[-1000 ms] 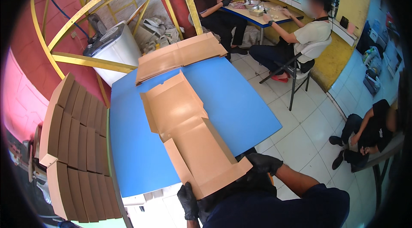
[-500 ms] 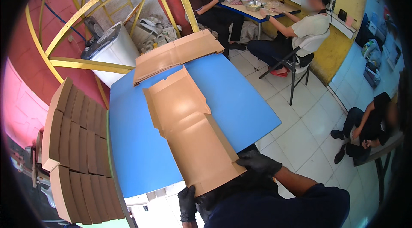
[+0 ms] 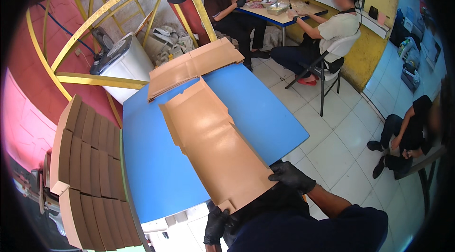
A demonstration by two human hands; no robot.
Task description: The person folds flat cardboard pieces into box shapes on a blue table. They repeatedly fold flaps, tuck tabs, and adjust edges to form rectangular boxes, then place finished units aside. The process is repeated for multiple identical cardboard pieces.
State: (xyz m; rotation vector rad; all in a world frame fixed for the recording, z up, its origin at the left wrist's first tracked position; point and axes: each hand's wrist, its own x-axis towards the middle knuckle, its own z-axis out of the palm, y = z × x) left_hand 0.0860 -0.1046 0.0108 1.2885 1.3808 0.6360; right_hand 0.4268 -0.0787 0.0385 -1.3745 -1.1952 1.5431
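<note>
An unfolded brown cardboard box [image 3: 208,131] lies lengthwise on the blue table [image 3: 144,166], its near end overhanging the edge toward me. Its side flaps are partly bent up, and a small tab stands at the near left corner. My left hand [image 3: 216,226], in a black glove, is closed at that corner, fingers partly hidden. At the near right corner, my black-gloved right hand [image 3: 293,176] grips the cardboard edge between thumb and fingers.
Flat cardboard sheets [image 3: 194,67] are stacked at the table's far end. Rows of folded boxes [image 3: 90,171] stand at the left. Beyond are a white washing machine [image 3: 116,64], yellow metal frame [image 3: 102,80], two people at a food table [image 3: 284,15] and a seated person [image 3: 403,138] at right.
The box's near end has shifted slightly right with my hands, and its right side wall lies flatter. A small tab now stands up beside my left hand.
</note>
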